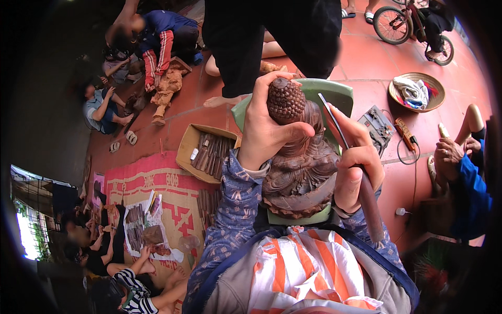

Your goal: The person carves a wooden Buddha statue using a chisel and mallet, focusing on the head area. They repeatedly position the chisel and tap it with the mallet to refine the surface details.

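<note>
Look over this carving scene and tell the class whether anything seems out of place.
The bicycle, upper right, looks out of place sharing a tiled floor with carving tools. Nothing looks spilled around the statue.

One seated statue point(302, 170), one held chisel point(370, 209)

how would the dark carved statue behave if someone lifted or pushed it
The dark carved statue looks like solid wood, so it's probably stiff and fairly heavy. Its broad base should help resist tipping. Its fine carved ridges may chip if knocked.
</note>
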Motion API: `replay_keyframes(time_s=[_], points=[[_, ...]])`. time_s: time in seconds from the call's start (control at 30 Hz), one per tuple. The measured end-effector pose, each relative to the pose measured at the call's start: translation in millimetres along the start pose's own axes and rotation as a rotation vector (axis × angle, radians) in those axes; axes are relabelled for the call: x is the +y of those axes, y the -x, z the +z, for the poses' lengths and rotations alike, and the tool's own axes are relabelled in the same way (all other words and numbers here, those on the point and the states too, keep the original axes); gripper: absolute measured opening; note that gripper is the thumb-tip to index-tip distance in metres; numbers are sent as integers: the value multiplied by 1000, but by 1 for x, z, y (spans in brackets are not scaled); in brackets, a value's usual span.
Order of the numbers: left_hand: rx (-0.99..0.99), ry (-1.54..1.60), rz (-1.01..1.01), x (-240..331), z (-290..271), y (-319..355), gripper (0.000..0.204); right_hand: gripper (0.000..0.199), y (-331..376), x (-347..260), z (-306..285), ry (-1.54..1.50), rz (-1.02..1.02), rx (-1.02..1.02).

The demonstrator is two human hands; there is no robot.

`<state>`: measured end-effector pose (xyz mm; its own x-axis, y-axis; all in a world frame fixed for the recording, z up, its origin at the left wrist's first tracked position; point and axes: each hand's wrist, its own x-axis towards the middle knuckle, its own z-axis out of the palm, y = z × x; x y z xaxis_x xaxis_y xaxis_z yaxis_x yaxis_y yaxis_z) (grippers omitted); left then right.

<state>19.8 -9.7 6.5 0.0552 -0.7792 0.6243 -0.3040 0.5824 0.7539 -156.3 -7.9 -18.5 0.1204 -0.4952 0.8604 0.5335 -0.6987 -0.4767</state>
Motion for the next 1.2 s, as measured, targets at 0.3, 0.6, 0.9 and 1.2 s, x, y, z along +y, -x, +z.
replay_keyframes(time_s=[0.3,0.6,0.9,1.2], points=[[30,-73,24,2,2,1,86,34,-5,8,-25,-292,319,-75],[72,-38,-62,5,5,2,86,35,-1,33,-26,-522,344,-83],[101,-15,-71,8,7,3,84,36,-2,49,-29,-691,351,-119],[108,-19,-53,5,8,3,80,34,-7,51,-27,-899,431,-64]])
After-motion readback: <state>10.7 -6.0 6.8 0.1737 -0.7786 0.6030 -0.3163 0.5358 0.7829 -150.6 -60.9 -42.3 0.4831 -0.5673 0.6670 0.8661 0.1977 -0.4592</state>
